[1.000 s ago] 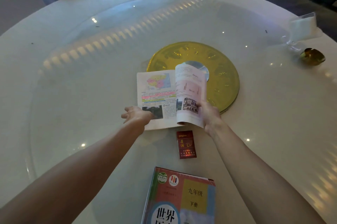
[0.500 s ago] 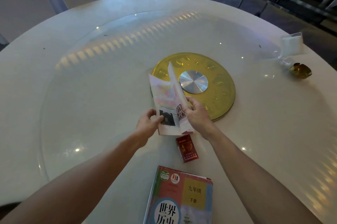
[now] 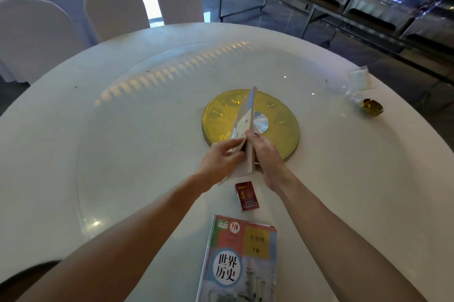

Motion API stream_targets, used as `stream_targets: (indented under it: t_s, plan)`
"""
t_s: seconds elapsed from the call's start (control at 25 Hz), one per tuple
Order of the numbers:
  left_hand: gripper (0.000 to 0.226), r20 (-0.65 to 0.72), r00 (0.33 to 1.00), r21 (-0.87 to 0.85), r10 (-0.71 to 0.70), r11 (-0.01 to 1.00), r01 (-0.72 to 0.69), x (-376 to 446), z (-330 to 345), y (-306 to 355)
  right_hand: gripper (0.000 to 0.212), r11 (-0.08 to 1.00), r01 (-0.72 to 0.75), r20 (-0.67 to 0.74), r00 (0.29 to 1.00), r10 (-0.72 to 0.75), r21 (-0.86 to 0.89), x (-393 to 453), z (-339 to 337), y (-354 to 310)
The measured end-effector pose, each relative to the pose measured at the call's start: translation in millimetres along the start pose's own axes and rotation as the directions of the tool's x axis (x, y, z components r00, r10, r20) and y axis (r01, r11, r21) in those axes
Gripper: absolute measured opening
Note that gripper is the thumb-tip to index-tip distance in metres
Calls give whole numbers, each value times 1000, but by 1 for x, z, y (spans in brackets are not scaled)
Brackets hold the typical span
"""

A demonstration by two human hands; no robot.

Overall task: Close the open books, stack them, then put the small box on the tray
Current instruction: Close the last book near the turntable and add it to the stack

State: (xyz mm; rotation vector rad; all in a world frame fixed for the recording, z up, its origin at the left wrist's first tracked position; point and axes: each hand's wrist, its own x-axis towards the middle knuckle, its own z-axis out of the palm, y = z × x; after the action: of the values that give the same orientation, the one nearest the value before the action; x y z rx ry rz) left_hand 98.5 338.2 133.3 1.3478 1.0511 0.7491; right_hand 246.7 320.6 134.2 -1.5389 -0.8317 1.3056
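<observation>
Both hands hold a thin book (image 3: 246, 127) that stands on edge, almost closed, over the near rim of the round gold tray (image 3: 280, 107). My left hand (image 3: 222, 157) pinches its left cover and my right hand (image 3: 264, 150) presses its right cover. A small red box (image 3: 247, 195) lies flat on the table just below the hands. A closed textbook (image 3: 239, 261) with a colourful cover lies at the near edge, in front of the box.
The big round white table (image 3: 73, 154) has a glass turntable (image 3: 147, 110) on top. A clear napkin holder (image 3: 359, 80) and a small gold dish (image 3: 371, 106) sit far right. White covered chairs (image 3: 115, 11) stand beyond the table.
The open book's right half was folded over onto the left half, and the book was raised onto its edge. The camera tilted up, showing chairs and the room.
</observation>
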Motion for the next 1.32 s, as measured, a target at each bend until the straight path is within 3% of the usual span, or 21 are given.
stream_targets:
  t_s: [0.12, 0.24, 0.28, 0.36, 0.44, 0.52, 0.68, 0.88, 1.04, 1.32]
  plan:
    - [45, 64, 998, 29, -12, 1000, 10, -32, 6, 14, 27, 998, 5, -55, 998, -1, 65, -28, -3, -9]
    - [41, 198, 979, -138, -46, 988, 74, -63, -1, 8, 28, 995, -25, -110, 993, 35, 92, -64, -11, -6]
    - [39, 144, 988, -178, -59, 980, 85, -73, -5, 3, 28, 996, -30, -117, 992, 40, 88, -78, -14, -2]
    - [36, -87, 985, -148, -147, 980, 133, -88, -10, -11, 30, 990, -32, -108, 993, 47, 135, -102, -21, 6]
    - [42, -195, 933, -65, -303, 953, 296, -104, -9, -29, 32, 976, -42, -76, 995, 59, 214, -126, -28, 15]
    - [44, -127, 897, -68, -422, 906, 417, -119, -6, -50, 32, 971, -60, -31, 997, 69, 230, -148, -35, 24]
    - [28, 0, 868, -194, -496, 852, 486, -148, -6, -74, 29, 979, -82, -7, 996, 85, 187, -179, -55, 54]
    - [20, -66, 851, -185, -521, 845, 502, -175, 1, -106, 25, 979, -197, -151, 971, 188, -49, -203, -70, 109]
    - [16, -89, 850, -97, -520, 853, 512, -192, 11, -132, 21, 950, -286, -278, 929, 243, -123, -221, -71, 163]
    - [12, -231, 819, 93, -526, 825, 557, -224, 31, -176, 18, 813, -357, -305, 923, 233, -460, -236, -61, 228]
